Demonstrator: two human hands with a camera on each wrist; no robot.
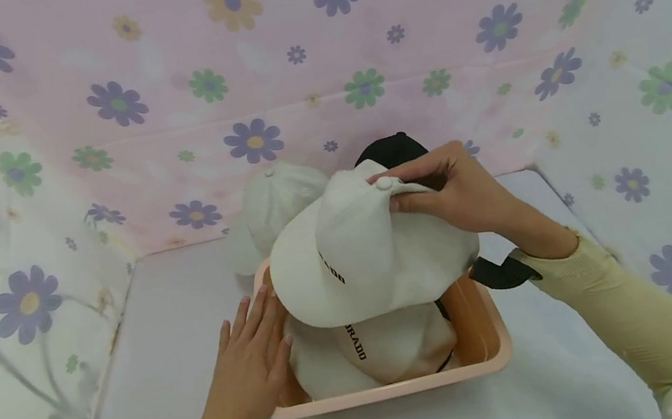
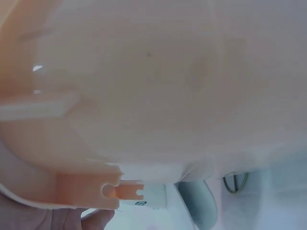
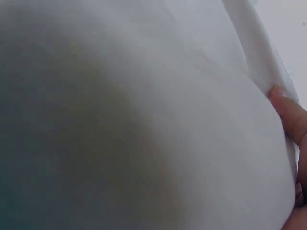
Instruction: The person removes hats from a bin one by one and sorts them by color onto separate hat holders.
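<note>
My right hand pinches a white baseball cap by its crown, near the top button, above a pink plastic basket. Dark lettering, partly folded out of sight, marks the cap's front. In the right wrist view, white cloth fills most of the picture, with a fingertip at its edge. Beneath it, another white cap with dark letters lies in the basket. My left hand rests with extended fingers against the basket's left side; the left wrist view shows the basket's outer wall close up.
Behind the basket on the left stands a white cap. A black cap sits at the back, partly covered by the raised cap and my right hand. Flower-patterned cloth hangs behind and on both sides of the white-covered table.
</note>
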